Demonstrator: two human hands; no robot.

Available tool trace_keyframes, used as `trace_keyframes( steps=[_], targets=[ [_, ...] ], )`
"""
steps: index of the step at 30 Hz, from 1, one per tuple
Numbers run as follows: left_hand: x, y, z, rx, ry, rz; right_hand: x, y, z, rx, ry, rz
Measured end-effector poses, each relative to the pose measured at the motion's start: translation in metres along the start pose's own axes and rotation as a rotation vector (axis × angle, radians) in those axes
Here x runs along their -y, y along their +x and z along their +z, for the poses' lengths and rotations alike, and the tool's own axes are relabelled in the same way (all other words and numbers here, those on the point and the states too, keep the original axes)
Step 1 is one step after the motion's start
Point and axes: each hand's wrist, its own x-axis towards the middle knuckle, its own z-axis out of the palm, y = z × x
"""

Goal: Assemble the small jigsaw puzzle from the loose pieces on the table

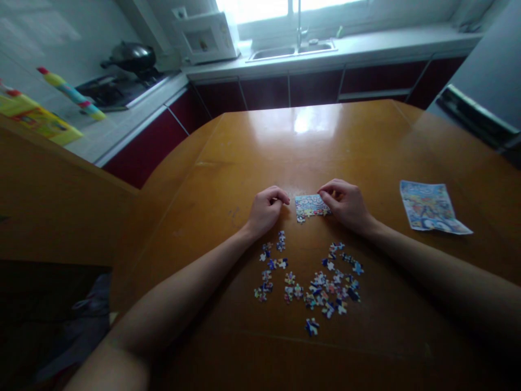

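Observation:
A partly assembled jigsaw puzzle (308, 205) lies flat on the wooden table, its lower edge uneven. At its upper right, my right hand (344, 203) has thumb and forefinger closed on the edge, covering that side. My left hand (266, 209) rests just left of the puzzle, a small gap away. Its fingers are curled in, and nothing shows between them. Closer to me lie loose jigsaw pieces: a big cluster (325, 288) on the right, a looser string (266, 274) on the left, and a single piece (312, 326) nearest.
A creased picture sheet (429, 206) lies on the table (228, 146) to the right. Beyond the table run a counter with a sink (272, 53), a white microwave (207, 38) and a stove with a black wok (132, 56). Yellow packages stand at the left; a chair back is not discernible.

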Motion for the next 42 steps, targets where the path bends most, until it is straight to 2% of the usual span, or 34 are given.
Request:
trace_keyframes(
  steps=[42],
  targets=[
    [-0.0026,0.0003,-0.0003,0.007,0.014,0.0,-0.003,-0.0003,0.0016,-0.003,0.003,-0.003]
  ],
)
